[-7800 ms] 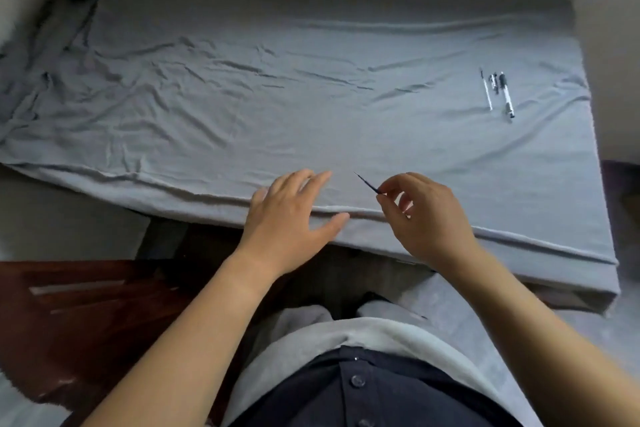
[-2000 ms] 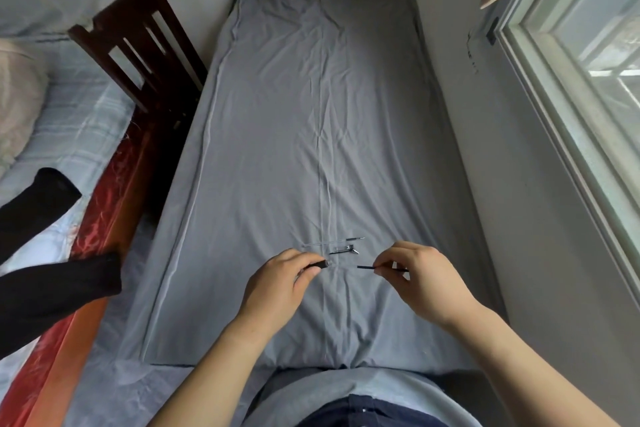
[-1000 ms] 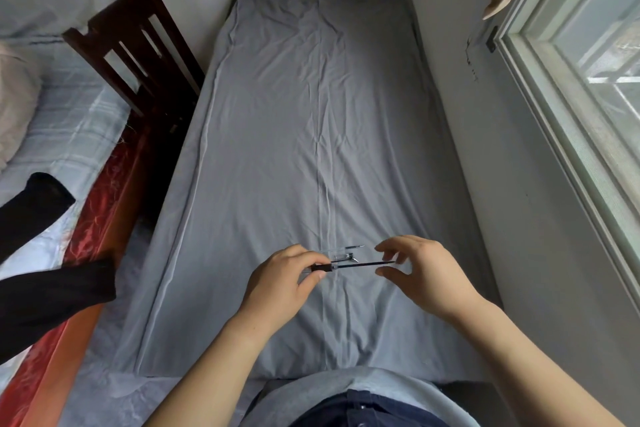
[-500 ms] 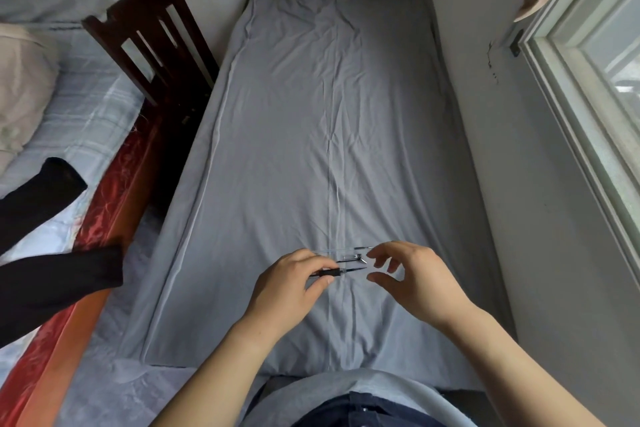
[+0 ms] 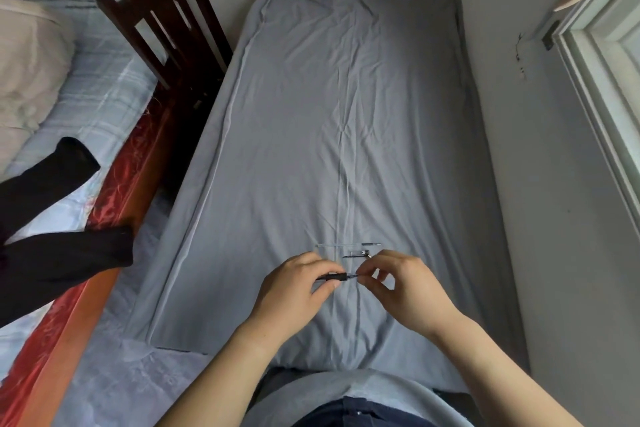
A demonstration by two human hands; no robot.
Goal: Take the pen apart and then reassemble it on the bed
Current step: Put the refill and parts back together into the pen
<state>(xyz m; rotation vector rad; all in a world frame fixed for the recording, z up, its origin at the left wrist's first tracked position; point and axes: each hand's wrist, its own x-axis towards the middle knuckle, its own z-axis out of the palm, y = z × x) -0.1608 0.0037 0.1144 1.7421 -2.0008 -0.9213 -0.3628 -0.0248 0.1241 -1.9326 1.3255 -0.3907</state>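
Here we hold the pen (image 5: 337, 276) level, just above the bed (image 5: 346, 114) near its foot end, and we judge it sits there so that any small part that slips lands on the sheet and not on the floor. Our left hand (image 5: 294, 288) pinches the dark barrel between thumb and fingers, pressed together on it, which steadies it for the other side. Our right hand (image 5: 405, 288) meets the thin tip end that sticks out of the barrel; thumb and forefinger are nearly closed on it, with the other fingers loosely spread, though we cannot tell whether they grip the tip itself or a smaller piece on it. Just beyond the pen lie two loose parts: a short clip piece (image 5: 356, 255), almost touching our right fingers, and past that a thin clear tube (image 5: 346, 245), both crosswise on the sheet. We take it they are laid side by side and close by so each can be reached in turn. Well to the left of the pen, off the bed, stands a dark chair (image 5: 166, 28).
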